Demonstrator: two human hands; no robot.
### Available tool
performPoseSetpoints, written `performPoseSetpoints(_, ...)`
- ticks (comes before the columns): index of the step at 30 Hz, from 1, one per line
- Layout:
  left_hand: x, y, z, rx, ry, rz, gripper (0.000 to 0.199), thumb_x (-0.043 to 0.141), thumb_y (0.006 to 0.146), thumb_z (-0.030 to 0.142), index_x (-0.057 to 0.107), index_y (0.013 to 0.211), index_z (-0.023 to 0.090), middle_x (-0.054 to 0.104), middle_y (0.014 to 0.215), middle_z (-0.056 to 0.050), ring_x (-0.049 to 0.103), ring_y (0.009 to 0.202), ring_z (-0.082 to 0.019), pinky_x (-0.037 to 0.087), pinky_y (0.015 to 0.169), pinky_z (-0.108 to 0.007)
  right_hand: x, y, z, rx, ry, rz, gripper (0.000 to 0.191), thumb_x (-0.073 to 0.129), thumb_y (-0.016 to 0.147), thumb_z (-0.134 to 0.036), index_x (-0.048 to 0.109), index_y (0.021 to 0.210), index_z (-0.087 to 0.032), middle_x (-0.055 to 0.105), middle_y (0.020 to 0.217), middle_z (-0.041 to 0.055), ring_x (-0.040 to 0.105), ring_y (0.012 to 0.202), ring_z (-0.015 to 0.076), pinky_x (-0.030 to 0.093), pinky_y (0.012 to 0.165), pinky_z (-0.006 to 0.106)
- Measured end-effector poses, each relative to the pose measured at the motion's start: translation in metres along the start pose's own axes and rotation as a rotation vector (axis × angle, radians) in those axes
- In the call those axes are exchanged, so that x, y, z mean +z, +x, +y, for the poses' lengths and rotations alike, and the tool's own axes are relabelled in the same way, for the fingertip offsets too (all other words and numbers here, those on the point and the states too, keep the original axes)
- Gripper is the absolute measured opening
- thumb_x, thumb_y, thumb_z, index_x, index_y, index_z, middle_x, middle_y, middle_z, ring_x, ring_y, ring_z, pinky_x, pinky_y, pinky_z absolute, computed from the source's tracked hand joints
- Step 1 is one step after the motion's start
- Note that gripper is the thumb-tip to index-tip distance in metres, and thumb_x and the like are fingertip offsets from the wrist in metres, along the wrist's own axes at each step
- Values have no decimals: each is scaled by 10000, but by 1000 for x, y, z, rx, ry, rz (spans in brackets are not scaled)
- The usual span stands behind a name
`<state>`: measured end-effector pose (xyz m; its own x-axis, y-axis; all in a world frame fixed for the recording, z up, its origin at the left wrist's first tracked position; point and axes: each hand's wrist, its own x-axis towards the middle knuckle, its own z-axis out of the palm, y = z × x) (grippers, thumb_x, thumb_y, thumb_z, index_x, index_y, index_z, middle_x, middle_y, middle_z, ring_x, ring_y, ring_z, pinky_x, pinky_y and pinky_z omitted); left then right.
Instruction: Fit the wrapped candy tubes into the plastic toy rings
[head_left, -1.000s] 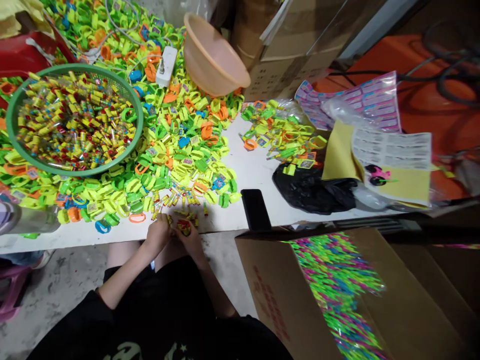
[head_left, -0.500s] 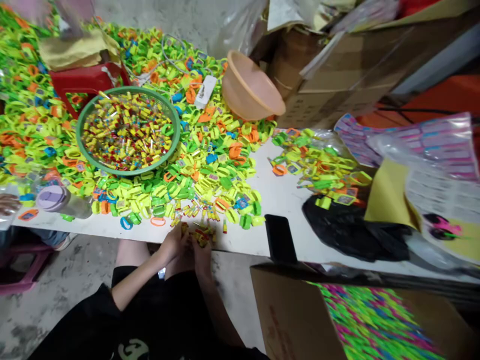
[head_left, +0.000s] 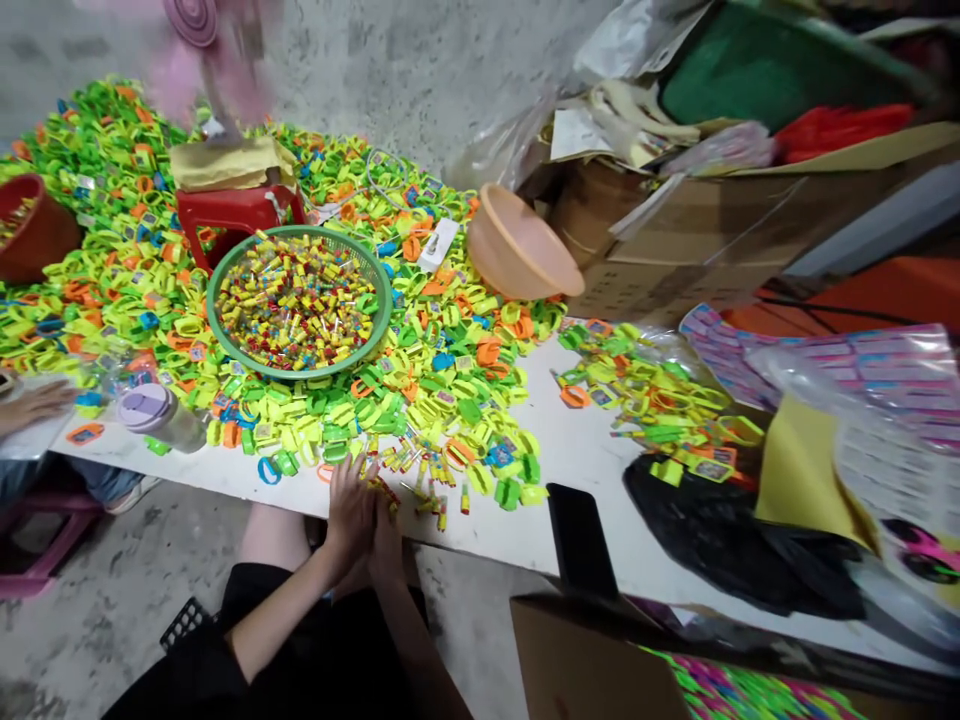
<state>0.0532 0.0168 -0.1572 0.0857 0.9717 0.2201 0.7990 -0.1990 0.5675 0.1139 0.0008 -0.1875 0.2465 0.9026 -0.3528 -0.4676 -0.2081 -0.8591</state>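
Observation:
At the table's near edge my left hand point(head_left: 349, 515) and my right hand point(head_left: 387, 540) are pressed together. A small bunch of yellow-and-red tube-like pieces point(head_left: 384, 490) shows between their fingers; the bunch is partly hidden. Both hands look closed around it. Just right of them, similar loose yellow-and-red pieces point(head_left: 431, 480) lie on the white table point(head_left: 551, 390). Beyond my hands stands a green basket point(head_left: 384, 325) heaped with the same kind of pieces. Yellow, green, orange and blue plastic toy watches point(head_left: 450, 370) spread around it.
A black phone point(head_left: 581, 540) lies right of my hands, near a black plastic bag point(head_left: 720, 535). Behind are a peach basin point(head_left: 525, 255), a red stool point(head_left: 240, 208) and a pink fan point(head_left: 193, 20). Leftward are a lidded cup point(head_left: 161, 415) and another person's hand point(head_left: 34, 405).
The view has tilted up, bringing the fan and more wall into sight. My hands have moved closer together, with less of the bunch showing. More yellow-and-red pieces lie near the table edge.

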Motion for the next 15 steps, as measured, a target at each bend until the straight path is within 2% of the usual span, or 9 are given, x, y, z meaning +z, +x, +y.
performPoseSetpoints(3,-1,-3,2,26,45,-97,483,222,948,206,323,1417,149,328,1476,-135,177,1405,-268,189,1123,-548,-5,-1,-8,44,27,-67,442,578,766,-524,639,1054,-194,688,1077,91,631,1052,236,522,886,360)
performPoseSetpoints(5,-2,-5,1,59,45,-141,502,221,941,198,274,1436,130,299,1493,-145,164,1415,-266,195,1131,-534,-11,0,-11,80,42,-131,424,614,740,-514,659,1021,-201,696,1059,84,628,1061,250,537,869,374)
performPoseSetpoints(9,-10,-9,-14,139,6,-240,564,340,906,221,225,1451,132,281,1503,-147,221,1402,-287,249,1127,-502,-25,3,-13,125,17,-232,366,697,653,-517,704,893,-241,728,931,59,685,908,269,584,737,383)
performPoseSetpoints(12,-23,-10,-36,156,-43,-283,603,429,883,270,237,1441,153,362,1461,-139,333,1350,-282,345,1088,-444,-32,-3,-13,129,-27,-296,362,712,620,-554,719,840,-266,731,854,58,699,794,291,585,667,423)
performPoseSetpoints(15,-33,-9,-60,133,5,-311,444,429,891,252,401,1333,222,522,1314,-89,485,1209,-227,419,1015,-375,-29,-16,-16,-9,-169,-275,359,657,726,-541,704,927,-248,712,855,92,684,775,290,569,672,456)
